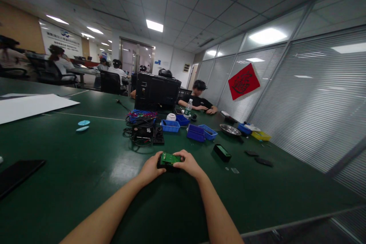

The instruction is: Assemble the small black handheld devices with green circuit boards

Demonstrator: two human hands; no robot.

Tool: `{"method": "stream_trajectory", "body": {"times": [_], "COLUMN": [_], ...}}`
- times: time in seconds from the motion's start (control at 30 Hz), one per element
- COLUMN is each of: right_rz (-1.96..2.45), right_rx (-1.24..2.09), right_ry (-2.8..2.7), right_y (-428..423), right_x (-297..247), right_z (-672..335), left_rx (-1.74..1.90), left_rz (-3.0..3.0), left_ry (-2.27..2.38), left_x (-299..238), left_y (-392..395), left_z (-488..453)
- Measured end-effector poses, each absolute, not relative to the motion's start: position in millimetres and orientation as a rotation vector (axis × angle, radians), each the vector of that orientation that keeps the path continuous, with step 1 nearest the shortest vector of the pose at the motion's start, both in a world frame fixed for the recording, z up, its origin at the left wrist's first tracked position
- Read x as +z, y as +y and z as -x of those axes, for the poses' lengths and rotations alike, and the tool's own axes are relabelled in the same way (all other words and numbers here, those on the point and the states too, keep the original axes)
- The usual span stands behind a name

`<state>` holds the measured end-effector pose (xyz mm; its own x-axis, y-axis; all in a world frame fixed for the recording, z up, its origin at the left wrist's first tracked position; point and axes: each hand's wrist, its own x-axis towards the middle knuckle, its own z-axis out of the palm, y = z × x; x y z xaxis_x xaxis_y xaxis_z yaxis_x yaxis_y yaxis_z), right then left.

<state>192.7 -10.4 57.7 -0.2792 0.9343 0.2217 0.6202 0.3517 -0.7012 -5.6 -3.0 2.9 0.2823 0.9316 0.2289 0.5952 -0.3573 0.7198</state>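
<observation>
A green circuit board (pixel 169 158) sits in or on a small black housing (pixel 170 168) near the middle of the table, in front of me. My left hand (pixel 151 168) is closed around the housing's left end, its thumb along the near side. On the other side, my right hand (pixel 188 164) grips the right end of the board between thumb and fingers; the fingertips partly hide that edge. How far the board is seated in the housing, I cannot tell. To the right lies a second black housing (pixel 222 153) with green showing inside.
Beyond my hands are a black device with tangled cables (pixel 142 132), blue bins (pixel 170 126) and a monitor (pixel 157 91). Rightward lie a metal bowl (pixel 230 130), a yellow tray (pixel 261 135) and flat black pieces (pixel 263 161). A person (pixel 198 101) sits across the table.
</observation>
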Motion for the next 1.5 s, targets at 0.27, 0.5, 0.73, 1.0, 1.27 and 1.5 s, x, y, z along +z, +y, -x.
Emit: {"method": "stream_trajectory", "body": {"times": [0.27,0.5,0.73,1.0,1.27,1.5], "right_rz": [1.360,1.346,1.317,1.309,1.280,1.360], "right_rx": [0.626,0.643,0.642,0.545,0.607,0.666], "right_ry": [-2.019,-2.011,-2.018,-2.086,-1.974,-2.064], "right_y": [-12,-10,-9,-6,-3,-1], "right_x": [59,57,55,46,47,41], "right_z": [-191,-191,-192,-192,-192,-193], "left_rx": [0.897,0.876,0.895,0.866,0.876,0.895], "left_rz": [-2.043,-2.041,-2.045,-2.027,-2.041,-2.069], "left_ry": [1.350,1.372,1.319,1.349,1.356,1.392], "left_x": [4,8,5,8,5,7], "left_y": [-4,-6,-5,-6,-5,-7], "left_z": [6,5,6,5,5,4]}}
